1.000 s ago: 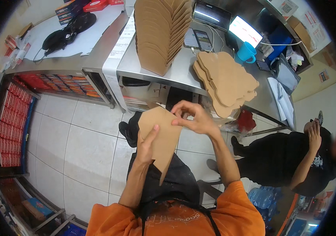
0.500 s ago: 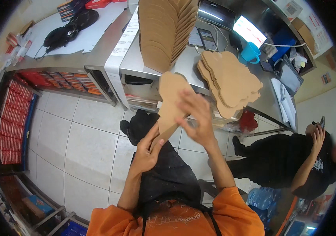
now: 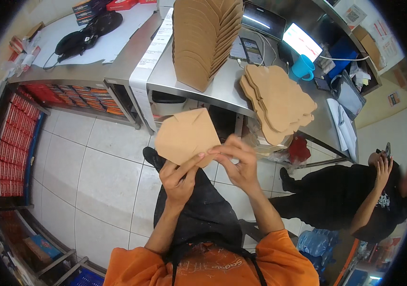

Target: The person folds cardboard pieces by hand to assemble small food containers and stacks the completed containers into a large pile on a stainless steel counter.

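Note:
In front of me I hold a brown cardboard blank [image 3: 186, 136] with a flap folded over and slits along its upper edge. My left hand [image 3: 178, 180] pinches its lower edge between thumb and fingers. Close beside it, my right hand [image 3: 238, 164] is closed on the lower right corner, fingertips meeting the left ones. Beyond it, on the steel table, stands a tall nested stack of folded cardboard pieces [image 3: 198, 52]. Flat, wavy-edged cardboard blanks [image 3: 282, 97] lie piled to the right, overhanging the table's near edge.
The steel table [image 3: 227, 93] also holds phones [image 3: 251, 50], cables, a lit screen [image 3: 302, 40] and a blue mug [image 3: 303, 67]. A person in black [image 3: 336, 195] is at the right with a phone. Left are shelves of red boxes [image 3: 15, 148] and a tiled floor [image 3: 98, 176].
The blank has turned and its shape has changed as a flap folded over. My right hand went from spread over the cardboard to pinching its corner, and the left moved slightly.

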Demonstrator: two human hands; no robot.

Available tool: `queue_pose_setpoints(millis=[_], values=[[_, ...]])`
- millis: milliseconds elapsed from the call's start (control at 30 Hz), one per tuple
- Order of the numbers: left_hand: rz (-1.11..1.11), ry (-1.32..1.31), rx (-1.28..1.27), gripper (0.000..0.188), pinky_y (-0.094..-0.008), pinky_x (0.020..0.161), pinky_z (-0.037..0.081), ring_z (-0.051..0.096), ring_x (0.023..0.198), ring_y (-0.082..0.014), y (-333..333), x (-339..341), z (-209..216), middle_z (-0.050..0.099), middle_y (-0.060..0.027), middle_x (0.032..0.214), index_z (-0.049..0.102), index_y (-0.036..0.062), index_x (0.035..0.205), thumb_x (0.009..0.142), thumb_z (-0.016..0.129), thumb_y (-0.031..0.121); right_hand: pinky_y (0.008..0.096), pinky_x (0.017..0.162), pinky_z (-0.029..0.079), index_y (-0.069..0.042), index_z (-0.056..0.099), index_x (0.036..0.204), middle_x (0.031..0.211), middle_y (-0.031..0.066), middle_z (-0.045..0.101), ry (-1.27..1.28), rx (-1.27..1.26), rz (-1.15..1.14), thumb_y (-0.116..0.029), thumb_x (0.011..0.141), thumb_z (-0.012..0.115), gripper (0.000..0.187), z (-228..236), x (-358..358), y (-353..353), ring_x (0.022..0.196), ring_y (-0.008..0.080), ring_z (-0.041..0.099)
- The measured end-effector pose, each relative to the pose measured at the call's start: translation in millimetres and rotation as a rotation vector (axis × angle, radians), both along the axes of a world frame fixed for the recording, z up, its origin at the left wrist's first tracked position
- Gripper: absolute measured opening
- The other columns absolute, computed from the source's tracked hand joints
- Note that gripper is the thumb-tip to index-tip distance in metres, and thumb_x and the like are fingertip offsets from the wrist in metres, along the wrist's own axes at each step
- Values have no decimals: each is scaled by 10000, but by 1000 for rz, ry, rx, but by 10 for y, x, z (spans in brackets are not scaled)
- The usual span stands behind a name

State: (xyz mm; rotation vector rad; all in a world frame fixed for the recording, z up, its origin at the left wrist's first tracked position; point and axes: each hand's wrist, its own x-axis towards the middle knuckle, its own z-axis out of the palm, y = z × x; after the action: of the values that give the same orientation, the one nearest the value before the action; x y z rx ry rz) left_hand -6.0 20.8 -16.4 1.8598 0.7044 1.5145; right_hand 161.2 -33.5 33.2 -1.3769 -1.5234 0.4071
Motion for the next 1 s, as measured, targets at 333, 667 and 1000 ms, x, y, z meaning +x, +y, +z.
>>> queue_pose_setpoints(millis=[333, 667, 1000], values=[[-438, -752, -939, 519, -381, 999, 480, 600, 1150, -242, -66, 6, -4, 576, -141, 1291, 412, -5, 1391, 1011, 515, 333, 223, 565, 386, 0, 630, 796, 770, 43, 559, 275, 67, 11, -8, 724, 804, 189, -182, 54, 165, 628, 93, 456], [-617, -819, -1081, 414, -382, 1013, 472, 583, 1183, -222, -58, 38, 49, 587, -131, 1286, 503, -21, 1302, 1024, 491, 285, 241, 552, 377, 0, 565, 721, 711, 43, 539, 9, 133, -98, -9, 705, 762, 198, -58, 40, 156, 632, 114, 475], [-691, -805, -1070, 460, -377, 1030, 440, 560, 1215, -242, 32, -124, 58, 555, -140, 1326, 411, -32, 1391, 1027, 463, 244, 216, 572, 411, -3, 579, 1028, 721, 3, 582, 349, -206, 170, -40, 734, 819, 381, 237, 177, 40, 642, 76, 538]])
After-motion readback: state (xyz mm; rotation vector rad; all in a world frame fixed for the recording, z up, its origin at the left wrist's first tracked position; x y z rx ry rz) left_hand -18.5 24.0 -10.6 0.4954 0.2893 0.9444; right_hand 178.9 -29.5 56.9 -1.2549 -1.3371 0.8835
